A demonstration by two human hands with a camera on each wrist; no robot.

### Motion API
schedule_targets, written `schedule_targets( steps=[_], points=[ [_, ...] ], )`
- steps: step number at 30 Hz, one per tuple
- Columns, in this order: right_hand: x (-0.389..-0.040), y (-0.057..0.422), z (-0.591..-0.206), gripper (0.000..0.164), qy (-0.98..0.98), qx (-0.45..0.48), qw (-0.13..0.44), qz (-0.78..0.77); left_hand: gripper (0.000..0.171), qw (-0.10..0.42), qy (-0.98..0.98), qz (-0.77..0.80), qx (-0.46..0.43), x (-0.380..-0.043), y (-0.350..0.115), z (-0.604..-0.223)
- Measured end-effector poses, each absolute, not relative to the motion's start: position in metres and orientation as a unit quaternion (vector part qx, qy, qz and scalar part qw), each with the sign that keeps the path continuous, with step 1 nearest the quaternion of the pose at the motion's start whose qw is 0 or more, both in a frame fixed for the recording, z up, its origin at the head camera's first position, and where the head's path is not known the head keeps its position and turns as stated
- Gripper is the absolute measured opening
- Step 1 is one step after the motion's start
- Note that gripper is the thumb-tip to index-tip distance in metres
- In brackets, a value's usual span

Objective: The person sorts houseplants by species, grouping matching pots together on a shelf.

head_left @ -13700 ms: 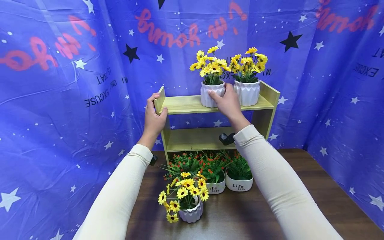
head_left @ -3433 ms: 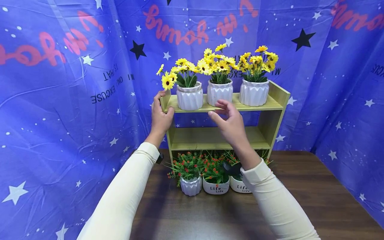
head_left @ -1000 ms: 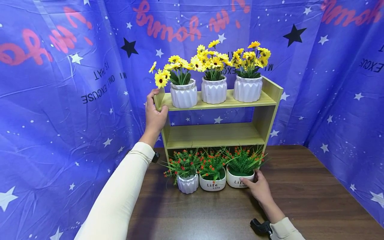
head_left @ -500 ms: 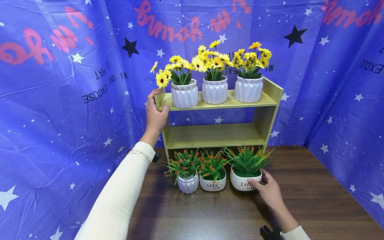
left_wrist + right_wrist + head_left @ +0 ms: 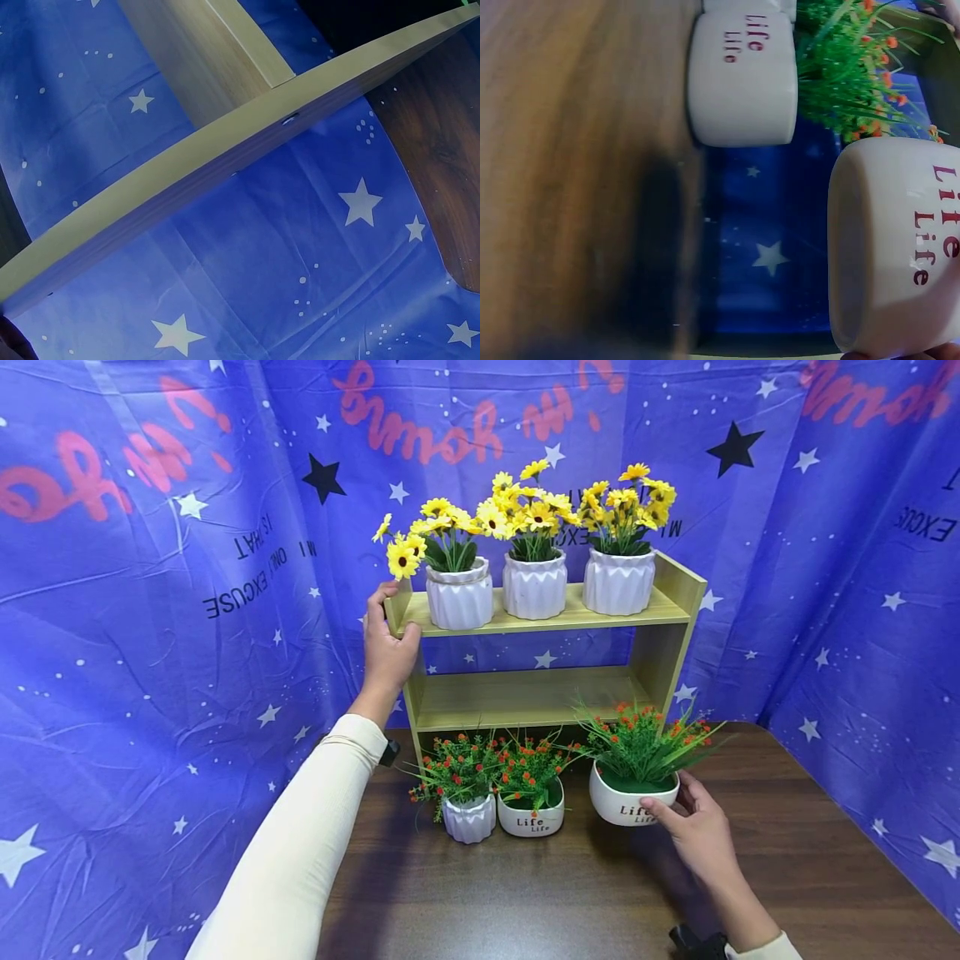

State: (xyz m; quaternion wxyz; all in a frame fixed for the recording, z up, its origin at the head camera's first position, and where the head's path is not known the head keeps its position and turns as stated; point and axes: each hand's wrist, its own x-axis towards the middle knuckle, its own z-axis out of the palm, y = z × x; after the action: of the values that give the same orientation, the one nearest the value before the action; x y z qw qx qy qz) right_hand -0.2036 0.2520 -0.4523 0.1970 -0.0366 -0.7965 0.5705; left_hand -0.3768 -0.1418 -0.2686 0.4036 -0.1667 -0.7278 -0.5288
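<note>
My left hand (image 5: 390, 660) grips the upper left side panel of a wooden shelf (image 5: 536, 689), thumb at the front. In the left wrist view the panel (image 5: 225, 135) crosses the frame, with only a bit of hand at the lower left corner. My right hand (image 5: 701, 839) holds a white oval "Life" flowerpot (image 5: 626, 806) by its right side, thumb on the front. Green grass and small red flowers fill this pot. It hangs slightly tilted above the table, its underside showing in the right wrist view, where fingertips (image 5: 937, 352) touch its lower edge.
Three white fluted pots (image 5: 536, 589) with yellow flowers line the shelf's top board. Before its base, on the brown table (image 5: 525, 893), stand a fluted pot (image 5: 470, 821) and another "Life" pot (image 5: 528, 821), both red-flowered. A blue starry curtain (image 5: 187, 693) surrounds the table.
The third yellow-flowered pot went from the table to the top board. My right hand then took the right-hand "Life" pot, lifting it up and rightward. My left hand keeps its grip.
</note>
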Motion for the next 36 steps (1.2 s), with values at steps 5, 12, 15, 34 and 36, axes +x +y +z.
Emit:
schedule_targets(
  steps=[5, 12, 15, 34, 36],
  points=[
    [-0.206, 0.249, -0.434, 0.073, -0.808, -0.031, 0.214, 0.548, 0.055, 0.408, -0.729, -0.525, -0.164, -0.377, -0.142, -0.269],
    [-0.221, 0.242, -0.402, 0.071, -0.806, -0.022, 0.234, 0.544, 0.054, 0.401, -0.732, -0.526, -0.160, -0.377, -0.144, -0.270],
    [-0.232, 0.240, -0.390, 0.072, -0.799, -0.015, 0.239, 0.552, 0.054, 0.406, -0.731, -0.524, -0.161, -0.378, -0.144, -0.270],
    [-0.293, 0.238, -0.373, 0.074, -0.807, -0.004, 0.221, 0.547, 0.055, 0.398, -0.734, -0.525, -0.164, -0.376, -0.141, -0.267],
    [-0.297, 0.236, -0.371, 0.073, -0.813, -0.006, 0.218, 0.540, 0.055, 0.401, -0.733, -0.525, -0.165, -0.377, -0.141, -0.268]
  ],
)
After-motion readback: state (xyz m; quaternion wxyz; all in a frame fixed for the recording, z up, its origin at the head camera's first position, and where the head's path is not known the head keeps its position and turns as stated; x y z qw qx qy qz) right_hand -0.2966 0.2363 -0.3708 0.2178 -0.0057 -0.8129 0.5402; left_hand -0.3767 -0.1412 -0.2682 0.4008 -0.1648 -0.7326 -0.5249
